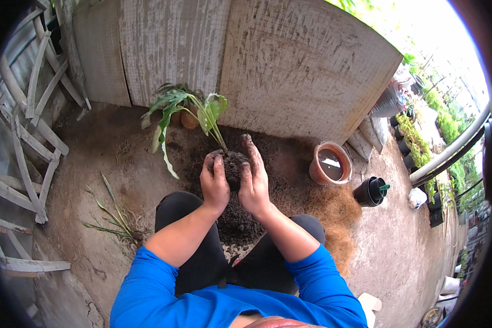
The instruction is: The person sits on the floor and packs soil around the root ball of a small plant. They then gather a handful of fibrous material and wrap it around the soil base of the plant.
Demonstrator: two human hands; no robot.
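A leafy potted-type plant (pixel 213 112) leans up and to the left, its stems rising from a dark root ball (pixel 233 164) packed with soil. My left hand (pixel 215 180) cups the ball's left side with curled fingers. Against its right side rests my right hand (pixel 254 180), fingers stretched and dirty with soil. Below both hands, between my knees, lies a heap of dark potting soil (pixel 238 223). The underside of the root ball is partly hidden by my hands.
To the right stand a terracotta-coloured pot of water (pixel 315 170) and stacked black plastic pots (pixel 364 192), near a mat of brown fibre (pixel 336 209). A plant with narrow leaves (pixel 119 221) lies at left. Wooden frames (pixel 24 164) and a large board (pixel 303 65) border the floor.
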